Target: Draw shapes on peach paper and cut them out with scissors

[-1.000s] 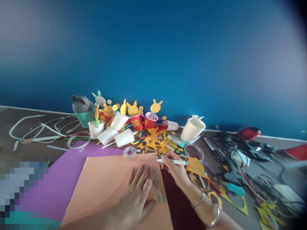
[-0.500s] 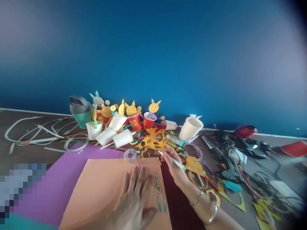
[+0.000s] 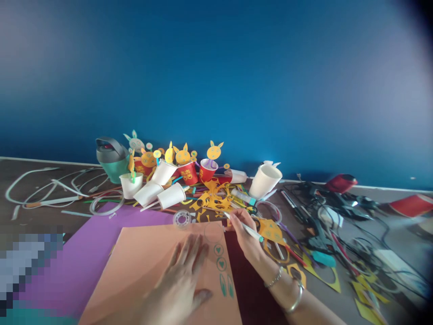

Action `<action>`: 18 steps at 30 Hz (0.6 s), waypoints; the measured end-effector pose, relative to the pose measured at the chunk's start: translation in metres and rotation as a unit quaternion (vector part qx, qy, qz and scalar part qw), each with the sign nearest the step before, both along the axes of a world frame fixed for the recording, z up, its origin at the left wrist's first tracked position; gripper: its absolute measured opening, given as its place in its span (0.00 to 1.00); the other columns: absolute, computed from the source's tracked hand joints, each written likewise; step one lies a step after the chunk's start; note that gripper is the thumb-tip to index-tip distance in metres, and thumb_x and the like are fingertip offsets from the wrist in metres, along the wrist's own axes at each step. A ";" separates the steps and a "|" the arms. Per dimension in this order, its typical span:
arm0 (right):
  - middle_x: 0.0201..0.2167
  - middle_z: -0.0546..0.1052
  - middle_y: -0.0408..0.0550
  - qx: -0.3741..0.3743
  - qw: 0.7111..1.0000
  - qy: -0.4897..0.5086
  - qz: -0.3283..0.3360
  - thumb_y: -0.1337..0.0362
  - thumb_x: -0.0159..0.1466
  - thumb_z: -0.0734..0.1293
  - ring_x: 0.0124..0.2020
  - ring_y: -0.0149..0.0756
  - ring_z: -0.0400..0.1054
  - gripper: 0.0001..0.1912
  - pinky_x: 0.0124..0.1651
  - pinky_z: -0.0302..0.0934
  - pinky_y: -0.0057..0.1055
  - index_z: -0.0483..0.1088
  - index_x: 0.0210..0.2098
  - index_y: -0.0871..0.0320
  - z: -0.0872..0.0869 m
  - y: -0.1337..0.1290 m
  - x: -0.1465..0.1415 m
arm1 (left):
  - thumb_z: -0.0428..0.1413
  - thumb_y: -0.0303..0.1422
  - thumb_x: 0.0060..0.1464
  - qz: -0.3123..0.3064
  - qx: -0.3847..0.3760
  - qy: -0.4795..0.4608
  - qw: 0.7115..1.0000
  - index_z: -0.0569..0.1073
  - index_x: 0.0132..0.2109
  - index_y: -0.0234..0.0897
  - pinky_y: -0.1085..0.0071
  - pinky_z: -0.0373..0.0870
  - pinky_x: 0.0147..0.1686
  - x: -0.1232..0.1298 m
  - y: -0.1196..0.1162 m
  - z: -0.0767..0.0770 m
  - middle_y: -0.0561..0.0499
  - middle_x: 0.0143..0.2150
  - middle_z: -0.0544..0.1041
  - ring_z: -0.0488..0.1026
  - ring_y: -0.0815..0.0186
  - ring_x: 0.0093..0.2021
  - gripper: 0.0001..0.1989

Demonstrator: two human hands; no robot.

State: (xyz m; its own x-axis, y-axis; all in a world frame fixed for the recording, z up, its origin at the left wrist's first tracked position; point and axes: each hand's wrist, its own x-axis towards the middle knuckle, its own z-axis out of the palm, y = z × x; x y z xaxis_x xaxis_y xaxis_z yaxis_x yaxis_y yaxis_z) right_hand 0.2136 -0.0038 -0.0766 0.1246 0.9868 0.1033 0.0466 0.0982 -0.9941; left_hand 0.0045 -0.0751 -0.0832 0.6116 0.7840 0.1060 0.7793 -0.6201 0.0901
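Note:
An orange paper sheet lies over a purple sheet and beside a dark red one. My left hand rests on the orange sheet with its fingers spread, holding nothing. Green drawings run down that sheet's right side: two circles with hearts and two long ear shapes. A faint circle outline is above them. My right hand grips a white marker with a green end, close to the sheet's top right corner.
Paper cups with yellow animal faces stand and lie behind the sheets. A tape roll, yellow scraps and a large white cup are nearby. Cables tangle at right; a green-grey container stands at back left.
My left hand has shifted slightly left on the orange sheet. My right hand still holds the marker near the corner. The whole view has moved a little.

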 end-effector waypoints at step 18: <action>0.23 0.66 0.40 0.025 0.999 -0.026 -0.005 0.53 0.63 0.62 0.25 0.31 0.60 0.12 0.29 0.57 0.27 0.63 0.30 0.55 0.000 0.000 0.000 | 0.51 0.51 0.55 0.004 0.044 -0.054 0.998 0.60 0.62 0.33 0.42 0.55 0.57 0.012 0.019 -0.006 0.33 0.65 0.57 0.53 0.42 0.64 0.35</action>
